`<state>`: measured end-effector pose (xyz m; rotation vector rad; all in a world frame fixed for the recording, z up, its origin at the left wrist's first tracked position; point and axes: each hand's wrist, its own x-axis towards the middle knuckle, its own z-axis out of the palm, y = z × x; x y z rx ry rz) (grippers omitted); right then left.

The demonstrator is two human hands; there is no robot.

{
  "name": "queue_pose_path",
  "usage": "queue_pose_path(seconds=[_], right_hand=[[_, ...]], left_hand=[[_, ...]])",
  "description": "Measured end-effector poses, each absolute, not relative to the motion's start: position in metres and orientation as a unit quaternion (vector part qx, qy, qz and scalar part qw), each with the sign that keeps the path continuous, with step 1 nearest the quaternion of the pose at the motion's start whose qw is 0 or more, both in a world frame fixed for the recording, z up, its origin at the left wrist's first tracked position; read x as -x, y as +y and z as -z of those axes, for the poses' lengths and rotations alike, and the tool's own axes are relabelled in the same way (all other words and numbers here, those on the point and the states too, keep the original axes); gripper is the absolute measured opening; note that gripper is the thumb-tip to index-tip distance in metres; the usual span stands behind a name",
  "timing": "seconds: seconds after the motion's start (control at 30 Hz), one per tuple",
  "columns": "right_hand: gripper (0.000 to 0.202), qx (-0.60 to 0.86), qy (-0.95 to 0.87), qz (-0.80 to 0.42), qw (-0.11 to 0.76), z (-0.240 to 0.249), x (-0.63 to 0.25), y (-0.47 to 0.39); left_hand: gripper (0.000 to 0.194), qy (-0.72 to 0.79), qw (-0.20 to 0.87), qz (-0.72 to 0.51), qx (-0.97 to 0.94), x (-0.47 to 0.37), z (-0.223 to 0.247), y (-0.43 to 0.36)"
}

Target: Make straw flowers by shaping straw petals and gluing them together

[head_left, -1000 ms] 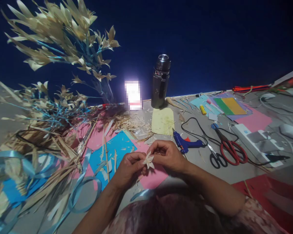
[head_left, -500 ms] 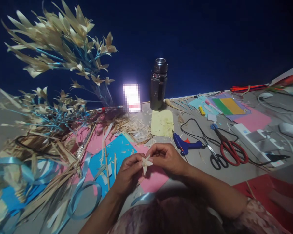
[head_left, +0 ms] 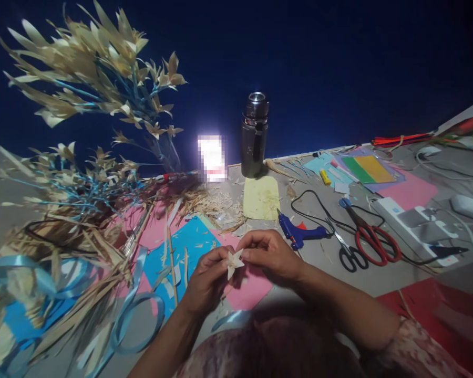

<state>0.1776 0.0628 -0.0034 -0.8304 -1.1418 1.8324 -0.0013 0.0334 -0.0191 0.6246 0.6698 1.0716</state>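
Observation:
A small cream flower with pointed petals, which looks made of dried husk, is held over pink and blue paper. My left hand pinches it from the left, its fingers partly behind the petals. From the right, my right hand grips a petal between thumb and forefinger. A blue glue gun lies just beyond my right hand. Beside it are black-handled scissors and larger red-handled scissors. Blue paper strewn with scraps lies left of my hands.
Behind stands a dark metal flask near a yellow sheet. Husk flower branches rise at the left above piled dry strips and light blue ribbon. A white power strip with cables sits at the right.
The flower has turned slightly between my fingers, its petals now angled differently. Both hands stay in nearly the same place, still gripping it.

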Motion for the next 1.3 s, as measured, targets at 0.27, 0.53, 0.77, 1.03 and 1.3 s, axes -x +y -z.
queue_pose_path(seconds=[0.27, 0.53, 0.77, 1.03, 1.3], right_hand=[[0.039, 0.330, -0.447, -0.731, 0.396, 0.004, -0.174, 0.062], [0.035, 0.364, -0.441, -0.710, 0.411, 0.007, -0.173, 0.062], [0.034, 0.363, -0.409, -0.723, 0.422, 0.008, -0.170, 0.062], [0.031, 0.372, -0.394, -0.722, 0.430, 0.014, -0.171, 0.061], [0.030, 0.358, -0.414, -0.714, 0.436, 0.012, -0.172, 0.063]], left_hand=[[0.026, 0.322, 0.775, -0.473, -0.267, 0.004, 0.028, 0.034], [0.029, 0.376, 0.752, -0.487, -0.237, 0.003, 0.030, 0.037], [0.026, 0.303, 0.805, -0.475, -0.184, 0.001, 0.029, 0.035], [0.020, 0.253, 0.841, -0.460, -0.134, 0.003, 0.031, 0.036], [0.019, 0.232, 0.858, -0.444, -0.114, 0.001, 0.034, 0.034]])
